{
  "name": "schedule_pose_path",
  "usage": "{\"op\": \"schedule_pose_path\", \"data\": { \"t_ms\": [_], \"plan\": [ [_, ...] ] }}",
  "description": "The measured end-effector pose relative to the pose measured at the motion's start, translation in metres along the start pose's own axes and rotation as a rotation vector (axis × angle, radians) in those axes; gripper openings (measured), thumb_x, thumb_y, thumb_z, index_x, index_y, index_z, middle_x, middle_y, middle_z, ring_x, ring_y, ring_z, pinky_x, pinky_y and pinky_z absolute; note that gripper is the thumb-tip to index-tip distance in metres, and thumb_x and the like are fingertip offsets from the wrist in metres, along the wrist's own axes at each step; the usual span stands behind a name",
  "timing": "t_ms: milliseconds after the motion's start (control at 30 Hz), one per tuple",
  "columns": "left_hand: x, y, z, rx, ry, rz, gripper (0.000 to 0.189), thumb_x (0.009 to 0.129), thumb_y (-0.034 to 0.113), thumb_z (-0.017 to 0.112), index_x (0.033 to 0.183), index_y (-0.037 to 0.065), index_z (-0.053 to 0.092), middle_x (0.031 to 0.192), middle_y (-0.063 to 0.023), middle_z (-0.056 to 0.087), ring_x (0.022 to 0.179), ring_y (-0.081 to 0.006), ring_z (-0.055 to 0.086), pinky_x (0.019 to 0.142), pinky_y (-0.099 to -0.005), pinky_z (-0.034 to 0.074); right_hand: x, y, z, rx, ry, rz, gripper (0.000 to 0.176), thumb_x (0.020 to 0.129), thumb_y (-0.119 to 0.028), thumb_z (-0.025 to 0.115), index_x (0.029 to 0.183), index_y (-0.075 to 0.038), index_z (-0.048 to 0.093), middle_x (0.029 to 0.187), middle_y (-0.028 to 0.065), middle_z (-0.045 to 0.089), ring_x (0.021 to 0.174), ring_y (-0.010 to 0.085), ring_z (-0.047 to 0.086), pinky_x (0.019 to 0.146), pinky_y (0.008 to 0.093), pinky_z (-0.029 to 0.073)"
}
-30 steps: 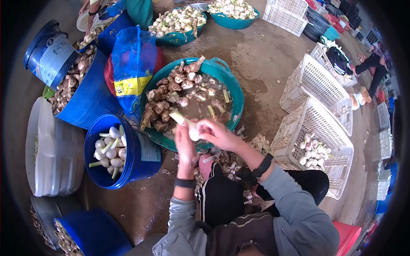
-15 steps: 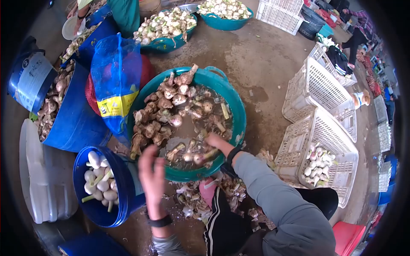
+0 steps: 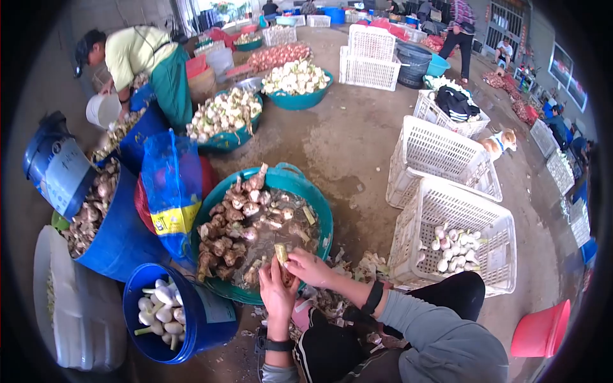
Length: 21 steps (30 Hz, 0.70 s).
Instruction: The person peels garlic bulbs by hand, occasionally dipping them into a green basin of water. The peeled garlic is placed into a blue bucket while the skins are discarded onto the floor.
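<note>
Concrete yard: root [image 3: 281,253] held over the green tub [image 3: 327,220]

Concrete floor [image 3: 357,147] carries tubs, buckets and crates. At the tub's near rim, above muddy water and piled roots, both hands are closed on the one root. The left hand [image 3: 277,292] wraps its lower end and the right hand [image 3: 311,269] pinches its side. A blue bucket [image 3: 201,325] of white peeled bulbs stands just beside the left hand.
</note>
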<state>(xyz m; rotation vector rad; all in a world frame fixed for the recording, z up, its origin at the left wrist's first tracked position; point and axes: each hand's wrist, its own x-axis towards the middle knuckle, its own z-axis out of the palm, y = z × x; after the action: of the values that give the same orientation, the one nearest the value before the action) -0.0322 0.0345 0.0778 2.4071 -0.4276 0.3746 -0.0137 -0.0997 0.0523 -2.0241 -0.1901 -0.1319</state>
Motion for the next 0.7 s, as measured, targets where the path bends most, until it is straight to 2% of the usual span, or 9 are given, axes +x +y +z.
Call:
{"op": "schedule_pose_path", "data": {
  "t_ms": [167, 333, 367, 400, 467, 533, 600, 633, 700],
  "plan": [
    [-0.013, 0.019, -0.008, 0.152, 0.106, 0.038, 0.075, 0.061, 0.013, 0.076, 0.129, 0.006, 0.044, 0.103, -0.0166, 0.048, 0.093, -0.0357, 0.051, 0.079, -0.043, 0.046, -0.01, -0.029, 0.007, -0.11, 0.201, -0.064, 0.026, 0.079, -0.024, 0.056, 0.078, 0.002, 0.053, 0.08, 0.0173, 0.053, 0.073, 0.0366, 0.056, 0.065, 0.0445, 0.044],
    [-0.017, 0.027, -0.028, 0.046, 0.1, 0.089, 0.074, 0.059, 0.013, 0.078, 0.127, 0.007, 0.048, 0.102, -0.0162, 0.048, 0.092, -0.0355, 0.05, 0.08, -0.0426, 0.045, -0.01, -0.024, 0.002, 0.107, 0.17, -0.108, 0.02, 0.08, -0.016, 0.054, 0.075, 0.003, 0.052, 0.07, 0.0129, 0.052, 0.061, 0.0273, 0.056, 0.057, 0.0377, 0.044],
    [-0.014, 0.021, -0.031, -0.154, 0.055, 0.071, 0.071, 0.059, 0.013, 0.078, 0.124, 0.007, 0.05, 0.1, -0.0155, 0.049, 0.091, -0.0341, 0.05, 0.08, -0.041, 0.044, -0.007, -0.011, 0.01, 0.451, 0.033, 0.057, 0.014, 0.084, -0.013, 0.05, 0.08, 0.001, 0.053, 0.065, 0.005, 0.05, 0.054, 0.0141, 0.05, 0.05, 0.0288, 0.039],
    [-0.012, 0.009, -0.035, -0.358, -0.065, 0.114, 0.066, 0.067, 0.013, 0.076, 0.126, 0.007, 0.048, 0.105, -0.0127, 0.051, 0.096, -0.0279, 0.052, 0.084, -0.0376, 0.044, -0.012, -0.027, 0.001, 0.452, 0.041, 0.052, 0.014, 0.084, -0.013, 0.05, 0.08, 0.001, 0.053, 0.065, 0.005, 0.05, 0.054, 0.0141, 0.05, 0.05, 0.0288, 0.039],
    [-0.015, 0.002, -0.026, -1.278, -0.191, -0.266, 0.061, 0.078, 0.01, 0.068, 0.132, 0.008, 0.04, 0.113, -0.0102, 0.052, 0.101, -0.0216, 0.053, 0.09, -0.0333, 0.043, -0.024, -0.052, -0.017, 1.009, -0.12, 0.241, 0.014, 0.088, -0.012, 0.047, 0.092, -0.001, 0.054, 0.066, -0.0008, 0.048, 0.052, 0.0055, 0.043, 0.046, 0.0224, 0.034],
    [-0.019, 0.007, -0.024, -1.526, -0.016, -0.341, 0.053, 0.088, 0.007, 0.055, 0.135, 0.008, 0.03, 0.118, -0.0113, 0.049, 0.104, -0.0181, 0.051, 0.092, -0.0297, 0.041, -0.019, -0.035, -0.01, 1.11, -0.201, 0.19, 0.018, 0.092, -0.017, 0.049, 0.103, -0.003, 0.053, 0.076, -0.0028, 0.051, 0.055, 0.0025, 0.04, 0.049, 0.0177, 0.034],
    [-0.019, 0.012, -0.018, -1.326, 0.143, -0.306, 0.045, 0.09, 0.011, 0.053, 0.131, 0.008, 0.035, 0.114, -0.0106, 0.049, 0.102, -0.0178, 0.05, 0.09, -0.0298, 0.041, -0.015, -0.05, -0.016, 1.086, -0.28, 0.171, 0.026, 0.094, -0.024, 0.049, 0.11, -0.004, 0.052, 0.076, -0.0031, 0.051, 0.057, 0.0023, 0.041, 0.05, 0.0181, 0.035],
    [-0.019, -0.002, -0.007, -1.031, 0.185, -0.162, 0.04, 0.091, 0.014, 0.052, 0.128, 0.009, 0.038, 0.11, -0.0092, 0.048, 0.1, -0.0176, 0.049, 0.089, -0.0297, 0.041, -0.014, -0.058, -0.018, 0.778, -0.248, 0.146, 0.029, 0.095, -0.029, 0.049, 0.109, -0.004, 0.054, 0.078, -0.0028, 0.052, 0.058, 0.0026, 0.041, 0.049, 0.0188, 0.034],
    [-0.017, 0.001, -0.01, -1.067, 0.211, -0.192, 0.04, 0.091, 0.015, 0.053, 0.127, 0.009, 0.039, 0.109, -0.0086, 0.048, 0.099, -0.017, 0.049, 0.087, -0.0297, 0.041, -0.006, -0.056, -0.014, 0.641, -0.321, 0.228, 0.024, 0.094, -0.026, 0.051, 0.102, -0.004, 0.058, 0.072, -0.0039, 0.05, 0.055, 0.0029, 0.039, 0.047, 0.0197, 0.032]
  ]
}}
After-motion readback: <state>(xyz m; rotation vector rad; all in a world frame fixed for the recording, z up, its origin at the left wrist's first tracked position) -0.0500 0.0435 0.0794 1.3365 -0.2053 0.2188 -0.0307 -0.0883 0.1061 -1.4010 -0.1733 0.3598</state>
